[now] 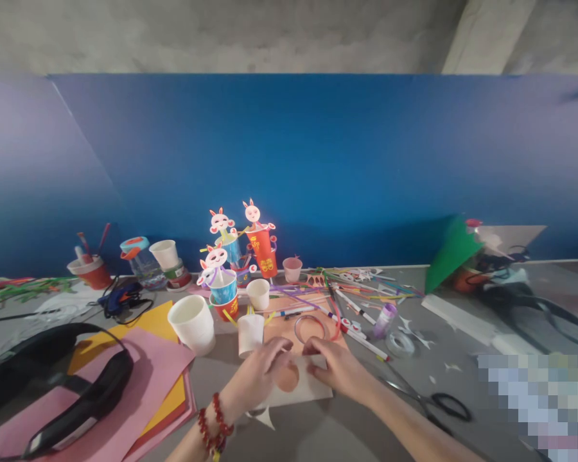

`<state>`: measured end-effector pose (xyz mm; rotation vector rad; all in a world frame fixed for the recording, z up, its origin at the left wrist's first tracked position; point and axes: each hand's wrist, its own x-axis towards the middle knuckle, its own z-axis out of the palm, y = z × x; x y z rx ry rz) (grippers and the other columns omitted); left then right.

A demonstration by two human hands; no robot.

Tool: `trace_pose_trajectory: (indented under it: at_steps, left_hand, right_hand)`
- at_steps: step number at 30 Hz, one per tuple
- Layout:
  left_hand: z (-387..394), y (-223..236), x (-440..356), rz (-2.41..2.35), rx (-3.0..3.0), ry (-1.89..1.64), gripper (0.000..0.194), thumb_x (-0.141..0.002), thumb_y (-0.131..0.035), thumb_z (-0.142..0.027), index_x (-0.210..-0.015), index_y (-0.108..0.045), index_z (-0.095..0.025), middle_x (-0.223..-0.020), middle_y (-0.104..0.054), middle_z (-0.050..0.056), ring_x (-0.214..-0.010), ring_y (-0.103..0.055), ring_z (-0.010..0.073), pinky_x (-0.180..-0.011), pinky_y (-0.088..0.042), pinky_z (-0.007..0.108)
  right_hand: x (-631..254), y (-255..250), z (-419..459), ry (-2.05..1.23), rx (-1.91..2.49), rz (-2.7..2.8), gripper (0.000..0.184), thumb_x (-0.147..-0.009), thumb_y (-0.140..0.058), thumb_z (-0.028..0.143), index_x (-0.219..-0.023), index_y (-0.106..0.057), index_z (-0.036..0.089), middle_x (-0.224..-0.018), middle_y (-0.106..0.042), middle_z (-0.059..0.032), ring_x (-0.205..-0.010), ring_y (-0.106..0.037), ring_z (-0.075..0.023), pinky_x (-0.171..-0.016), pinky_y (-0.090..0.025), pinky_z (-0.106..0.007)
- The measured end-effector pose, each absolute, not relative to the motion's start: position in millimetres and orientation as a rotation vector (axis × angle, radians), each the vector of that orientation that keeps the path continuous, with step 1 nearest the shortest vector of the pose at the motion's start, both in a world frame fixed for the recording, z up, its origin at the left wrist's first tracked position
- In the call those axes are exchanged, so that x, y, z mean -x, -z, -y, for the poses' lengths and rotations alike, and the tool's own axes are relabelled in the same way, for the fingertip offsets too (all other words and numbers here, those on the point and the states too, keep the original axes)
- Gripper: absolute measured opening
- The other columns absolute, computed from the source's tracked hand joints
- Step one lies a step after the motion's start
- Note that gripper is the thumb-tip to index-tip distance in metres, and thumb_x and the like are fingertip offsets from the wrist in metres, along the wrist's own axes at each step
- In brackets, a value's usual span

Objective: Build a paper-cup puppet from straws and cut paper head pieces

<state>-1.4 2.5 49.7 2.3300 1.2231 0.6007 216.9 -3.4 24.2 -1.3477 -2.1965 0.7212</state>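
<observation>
My left hand (262, 369), with red bead bracelets at the wrist, is low over a white sheet of paper (313, 394), its fingers loosely curved. My right hand (340, 369) faces it over the same sheet, with index finger and thumb apart. An orange-brown disc (287, 378) lies on the sheet between the hands, close to the left thumb. I can make out nothing held in either hand. Just beyond the fingertips is a clear ring (311, 328) on peach paper (277, 327). A white paper cup (251, 335) stands beside my left hand.
Paper cups with rabbit-faced figures (216, 258) stand at the back. Scissors (426, 401), a tape roll (399, 344), a purple glue stick (385, 319) and several markers lie to the right. Black headphones (89, 410) rest on coloured paper (157, 359) at left. A blue partition (347, 167) rises behind.
</observation>
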Motion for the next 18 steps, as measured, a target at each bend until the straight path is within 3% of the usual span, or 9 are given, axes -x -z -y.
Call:
trace_pose_trajectory:
  at_steps: [5, 10, 15, 18]
  left_hand:
    - [6.2, -39.3, -6.5, -1.108, -2.352, -0.553, 0.029, -0.087, -0.061, -0.023, -0.116, -0.06, -0.022, -0.13, -0.059, 0.011, -0.116, -0.059, 0.0265, -0.099, -0.048, 0.04]
    - [10.2, -26.7, -11.7, -1.086, -2.425, -0.441, 0.03, -0.079, -0.071, -0.023, -0.107, -0.061, -0.021, -0.134, -0.054, 0.012, -0.125, -0.051, 0.0306, -0.105, -0.044, 0.044]
    - [8.7, -13.3, -12.6, -1.099, -2.442, -0.443, 0.047, -0.078, -0.068, -0.014, -0.122, -0.053, -0.023, -0.141, -0.049, 0.012, -0.134, -0.042, 0.0309, -0.112, -0.035, 0.049]
    - [9.2, -13.8, -12.1, -1.136, -2.458, -0.433, 0.051, -0.077, -0.069, -0.015, -0.124, -0.052, -0.023, -0.142, -0.048, 0.012, -0.133, -0.041, 0.0315, -0.11, -0.037, 0.049]
  right_hand:
    - [-209.3, -17.8, 4.8, -0.453, 1.412, 2.288, 0.026, -0.081, -0.062, 0.014, -0.106, -0.065, 0.021, -0.106, -0.07, -0.01, -0.106, -0.06, -0.0295, -0.091, -0.045, -0.041]
    - [-211.1, -42.7, -27.9, -0.259, 1.327, 2.323, 0.011, -0.088, -0.06, 0.021, -0.094, -0.069, 0.02, -0.106, -0.069, -0.0092, -0.108, -0.061, -0.0267, -0.089, -0.048, -0.036]
    - [-180.2, -69.4, -93.5, -0.219, 1.245, 2.265, 0.029, -0.092, -0.053, 0.015, -0.12, -0.059, 0.02, -0.129, -0.062, -0.0086, -0.109, -0.062, -0.0223, -0.089, -0.049, -0.032]
    - [-152.9, -69.7, -122.3, -0.225, 1.141, 2.327, 0.034, -0.088, -0.059, 0.012, -0.12, -0.06, 0.022, -0.129, -0.064, -0.0062, -0.11, -0.063, -0.0232, -0.089, -0.049, -0.031]
